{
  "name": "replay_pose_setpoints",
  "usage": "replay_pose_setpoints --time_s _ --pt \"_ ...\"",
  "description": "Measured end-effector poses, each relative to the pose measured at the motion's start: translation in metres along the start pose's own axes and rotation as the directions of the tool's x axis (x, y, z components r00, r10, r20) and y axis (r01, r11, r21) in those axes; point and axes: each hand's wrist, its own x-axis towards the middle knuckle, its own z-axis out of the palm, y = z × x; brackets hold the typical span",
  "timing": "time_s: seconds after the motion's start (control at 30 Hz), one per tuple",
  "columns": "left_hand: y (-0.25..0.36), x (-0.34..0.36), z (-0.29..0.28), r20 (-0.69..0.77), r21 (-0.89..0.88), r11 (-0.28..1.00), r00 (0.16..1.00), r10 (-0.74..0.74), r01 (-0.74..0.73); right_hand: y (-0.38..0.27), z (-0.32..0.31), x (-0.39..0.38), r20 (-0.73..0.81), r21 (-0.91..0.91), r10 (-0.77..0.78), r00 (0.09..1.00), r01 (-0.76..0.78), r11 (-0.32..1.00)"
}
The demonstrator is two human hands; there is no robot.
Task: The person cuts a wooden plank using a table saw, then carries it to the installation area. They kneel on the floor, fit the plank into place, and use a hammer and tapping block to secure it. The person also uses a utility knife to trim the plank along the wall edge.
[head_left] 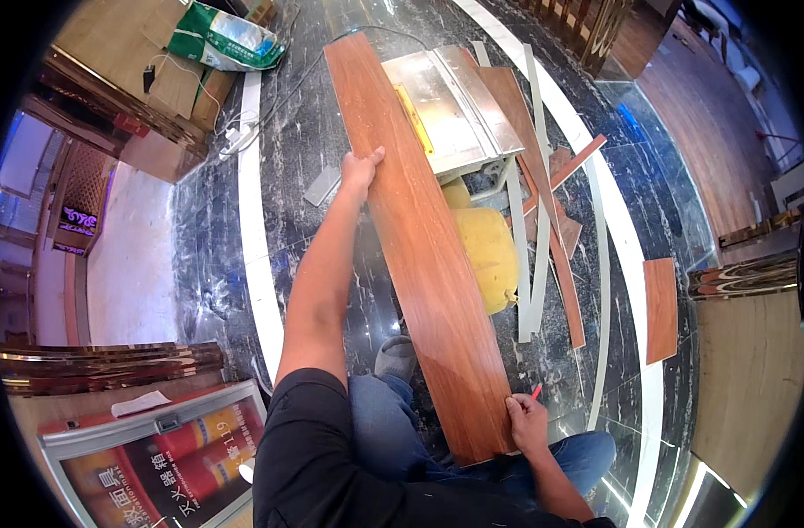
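Observation:
A long, reddish-brown wood-look floor plank (419, 264) lies slanted across the middle, its near end over my lap. My left hand (360, 173) grips its left edge towards the far end, thumb on top. At the near end my right hand (527, 422) is closed at the plank's right edge, with the thumb on the face. A slim red stick like a pencil (536, 392) sticks up from that hand; its lower part is hidden by the fingers. Beside the plank's far half stands a metal-topped table saw (446, 97), partly covered by the plank.
A yellow rounded object (491, 260) sits beside the plank. Plank offcuts (565, 238) and long pale strips (527, 264) litter the dark marble floor on the right. Another short plank piece (660, 310) lies farther right. A power strip (237, 138) and green bag (226, 40) are far left.

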Motion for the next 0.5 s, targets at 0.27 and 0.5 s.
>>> replay_pose_setpoints --time_s 0.27,0.5 --pt "0.016 0.019 0.009 -0.037 0.064 0.998 0.999 -0.005 0.007 -0.022 0.013 0.021 -0.002 -0.008 -0.019 1.000 0.019 1.000" --pt "0.020 0.005 0.010 -0.046 0.056 0.998 0.998 -0.036 0.039 -0.005 0.015 0.018 -0.015 0.012 -0.036 0.999 0.036 0.999"
